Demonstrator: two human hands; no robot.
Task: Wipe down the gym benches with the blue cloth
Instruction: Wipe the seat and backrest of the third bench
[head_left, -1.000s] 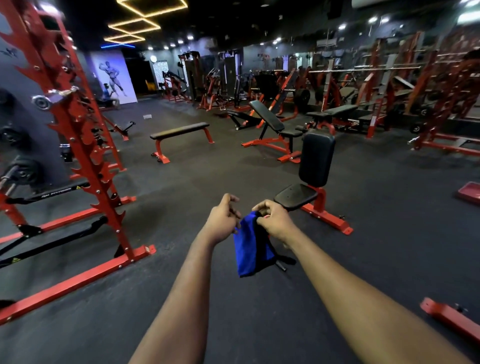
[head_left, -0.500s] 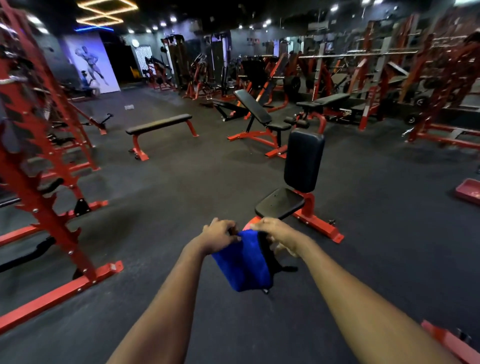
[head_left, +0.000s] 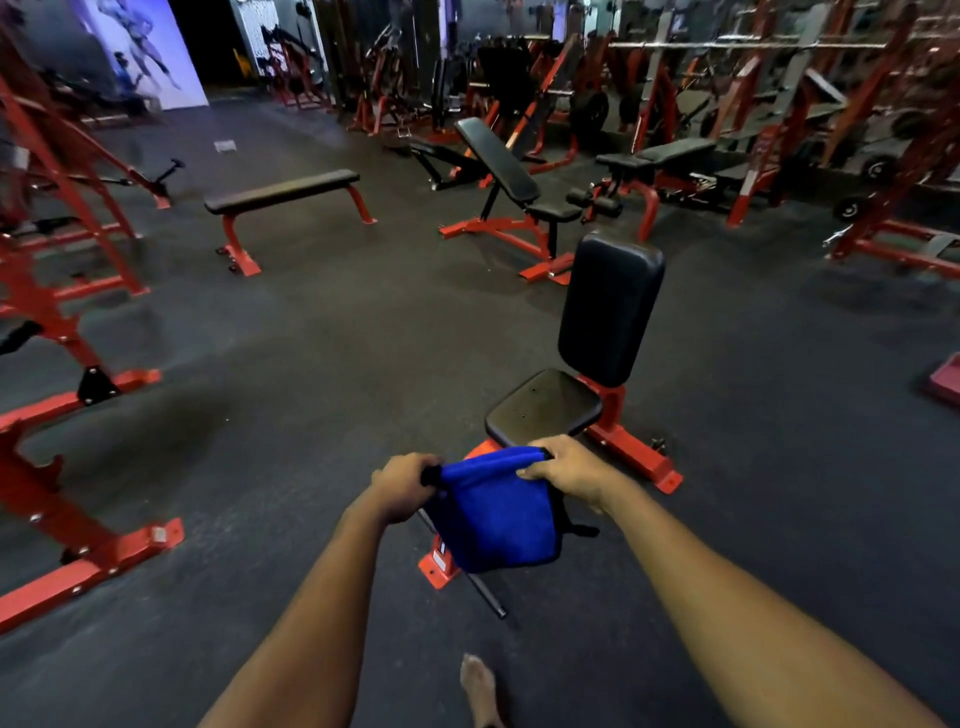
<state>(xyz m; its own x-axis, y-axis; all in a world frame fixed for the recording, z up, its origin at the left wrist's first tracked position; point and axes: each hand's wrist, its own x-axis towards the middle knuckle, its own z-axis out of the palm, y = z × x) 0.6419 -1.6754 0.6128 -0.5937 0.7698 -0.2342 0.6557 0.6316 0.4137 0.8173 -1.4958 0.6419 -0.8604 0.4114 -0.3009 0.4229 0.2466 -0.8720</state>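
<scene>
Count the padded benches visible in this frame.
4: an upright seat bench just beyond the blue cloth, a flat bench at far left, an incline bench at centre, a low bench right of it. Others may be hidden among the racks behind.

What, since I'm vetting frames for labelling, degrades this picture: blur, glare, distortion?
Head view: dim, uneven lighting; far machines and red rack at left blurred; wide-angle distortion bows the edges; blue cloth, left hand and right hand sharp; faint sheen on the backrest.
</scene>
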